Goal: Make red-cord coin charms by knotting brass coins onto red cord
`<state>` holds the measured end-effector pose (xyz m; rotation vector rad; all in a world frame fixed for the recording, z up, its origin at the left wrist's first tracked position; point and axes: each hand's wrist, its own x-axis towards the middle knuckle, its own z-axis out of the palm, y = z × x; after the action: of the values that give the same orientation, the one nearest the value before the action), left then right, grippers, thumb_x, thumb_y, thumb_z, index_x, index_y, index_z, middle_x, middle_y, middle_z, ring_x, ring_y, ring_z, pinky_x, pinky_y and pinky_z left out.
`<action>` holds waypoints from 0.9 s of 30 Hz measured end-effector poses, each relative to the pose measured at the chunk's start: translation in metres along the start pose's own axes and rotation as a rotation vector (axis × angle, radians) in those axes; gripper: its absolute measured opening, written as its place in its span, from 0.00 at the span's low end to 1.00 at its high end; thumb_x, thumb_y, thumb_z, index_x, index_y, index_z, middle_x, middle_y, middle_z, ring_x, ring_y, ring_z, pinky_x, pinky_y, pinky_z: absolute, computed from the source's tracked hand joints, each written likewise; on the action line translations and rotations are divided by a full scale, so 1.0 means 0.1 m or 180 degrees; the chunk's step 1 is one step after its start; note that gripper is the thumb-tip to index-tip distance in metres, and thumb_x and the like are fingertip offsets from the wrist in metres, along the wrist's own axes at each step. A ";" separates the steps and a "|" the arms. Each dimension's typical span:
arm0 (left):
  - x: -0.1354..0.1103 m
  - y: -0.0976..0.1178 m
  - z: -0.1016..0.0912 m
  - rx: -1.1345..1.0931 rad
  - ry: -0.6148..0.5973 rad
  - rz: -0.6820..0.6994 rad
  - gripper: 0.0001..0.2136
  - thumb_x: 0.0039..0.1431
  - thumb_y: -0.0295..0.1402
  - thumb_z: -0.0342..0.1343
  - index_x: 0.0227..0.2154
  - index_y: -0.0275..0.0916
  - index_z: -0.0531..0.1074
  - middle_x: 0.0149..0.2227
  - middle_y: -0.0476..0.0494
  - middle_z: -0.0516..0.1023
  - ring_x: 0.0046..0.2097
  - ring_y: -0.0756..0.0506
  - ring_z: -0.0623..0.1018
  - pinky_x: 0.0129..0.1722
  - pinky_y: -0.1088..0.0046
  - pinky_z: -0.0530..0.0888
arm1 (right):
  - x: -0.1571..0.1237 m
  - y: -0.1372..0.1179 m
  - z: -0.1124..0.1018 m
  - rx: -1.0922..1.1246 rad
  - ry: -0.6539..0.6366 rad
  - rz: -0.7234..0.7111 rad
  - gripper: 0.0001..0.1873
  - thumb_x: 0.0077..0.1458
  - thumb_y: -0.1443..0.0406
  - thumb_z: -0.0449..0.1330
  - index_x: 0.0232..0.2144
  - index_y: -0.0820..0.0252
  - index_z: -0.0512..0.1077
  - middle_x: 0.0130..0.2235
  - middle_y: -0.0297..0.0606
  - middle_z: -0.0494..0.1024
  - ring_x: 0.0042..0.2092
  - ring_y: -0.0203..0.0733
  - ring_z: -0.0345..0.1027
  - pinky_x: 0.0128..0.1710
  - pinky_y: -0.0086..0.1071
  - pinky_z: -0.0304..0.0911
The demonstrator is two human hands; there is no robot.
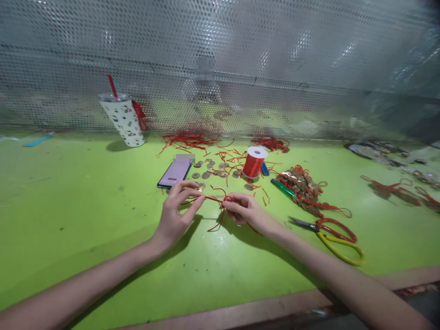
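My left hand (178,206) pinches one end of a thin red cord (213,199) just above the green table (85,206). My right hand (244,211) pinches the same cord at a small knot or loop, with loose ends hanging and curling below. The cord is stretched short between the two hands. Round brass coins (206,175) lie scattered just beyond my fingers. A spool of red cord (253,162) stands upright behind my right hand.
A phone (174,173) lies behind my left hand. Scissors with red and yellow handles (330,233) lie to the right, near a pile of strung coins (302,187) and a green lighter (282,188). A patterned cup with a straw (123,119) stands back left. Perforated metal wall behind.
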<state>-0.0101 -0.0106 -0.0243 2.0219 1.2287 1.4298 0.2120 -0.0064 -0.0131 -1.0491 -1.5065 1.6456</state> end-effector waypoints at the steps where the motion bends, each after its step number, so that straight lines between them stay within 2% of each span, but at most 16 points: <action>1: 0.00 -0.01 0.00 0.0117 0.0097 0.0056 0.06 0.65 0.34 0.58 0.33 0.39 0.77 0.44 0.41 0.74 0.49 0.39 0.76 0.51 0.51 0.76 | 0.00 0.00 0.00 0.0033 -0.0020 0.0007 0.21 0.56 0.48 0.65 0.29 0.60 0.69 0.22 0.27 0.66 0.22 0.30 0.54 0.22 0.28 0.46; 5: 0.01 -0.02 0.02 0.0787 0.0343 0.0631 0.04 0.64 0.31 0.60 0.38 0.39 0.78 0.45 0.39 0.73 0.50 0.38 0.74 0.50 0.48 0.75 | 0.02 0.05 -0.01 0.0201 -0.0072 -0.0011 0.20 0.57 0.50 0.65 0.30 0.60 0.70 0.22 0.28 0.67 0.22 0.31 0.55 0.23 0.29 0.46; 9: -0.02 0.05 0.07 0.1591 0.0313 0.1825 0.13 0.60 0.27 0.64 0.48 0.42 0.77 0.53 0.35 0.72 0.56 0.35 0.71 0.54 0.48 0.74 | 0.03 0.10 -0.02 0.0381 -0.0122 -0.0119 0.20 0.59 0.51 0.65 0.28 0.60 0.69 0.23 0.28 0.67 0.23 0.30 0.55 0.24 0.29 0.47; 11: -0.07 0.10 0.09 0.1796 0.0234 0.2325 0.13 0.59 0.25 0.64 0.46 0.45 0.78 0.50 0.38 0.74 0.55 0.37 0.72 0.58 0.48 0.71 | 0.03 0.11 -0.01 0.0442 -0.0153 -0.0153 0.20 0.59 0.51 0.65 0.28 0.60 0.69 0.23 0.28 0.66 0.23 0.31 0.56 0.24 0.29 0.47; 13: -0.11 0.14 0.09 0.1843 0.0143 0.2646 0.14 0.60 0.22 0.61 0.45 0.46 0.79 0.43 0.43 0.78 0.49 0.41 0.75 0.60 0.51 0.69 | 0.02 0.11 0.01 0.0509 -0.0178 -0.0114 0.19 0.58 0.52 0.66 0.29 0.61 0.70 0.23 0.27 0.66 0.23 0.30 0.55 0.24 0.29 0.46; 16: -0.13 0.17 0.07 0.1775 0.0020 0.2850 0.12 0.61 0.21 0.58 0.43 0.43 0.79 0.37 0.47 0.82 0.42 0.44 0.77 0.58 0.54 0.69 | 0.02 0.11 0.03 0.0594 -0.0220 -0.0062 0.20 0.56 0.52 0.67 0.29 0.61 0.69 0.23 0.27 0.65 0.23 0.30 0.53 0.23 0.28 0.44; 21: -0.11 0.21 0.08 0.1818 -0.0086 0.3082 0.09 0.63 0.21 0.56 0.41 0.38 0.79 0.34 0.46 0.84 0.38 0.45 0.79 0.53 0.58 0.70 | 0.02 0.11 0.03 0.0452 -0.0382 0.0025 0.21 0.57 0.50 0.67 0.27 0.60 0.67 0.23 0.26 0.63 0.22 0.29 0.51 0.22 0.28 0.42; 27: -0.11 0.23 0.06 0.1399 -0.0357 0.3060 0.11 0.67 0.21 0.51 0.39 0.36 0.78 0.35 0.46 0.86 0.42 0.46 0.83 0.52 0.60 0.71 | 0.01 0.08 0.02 0.0370 -0.0217 0.0011 0.21 0.55 0.49 0.68 0.28 0.59 0.68 0.22 0.26 0.63 0.22 0.29 0.52 0.21 0.29 0.41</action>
<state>0.0046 -0.0315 -0.0165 3.2009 0.5185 1.4233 0.2098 -0.0073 -0.0213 -0.9421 -1.4339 1.7650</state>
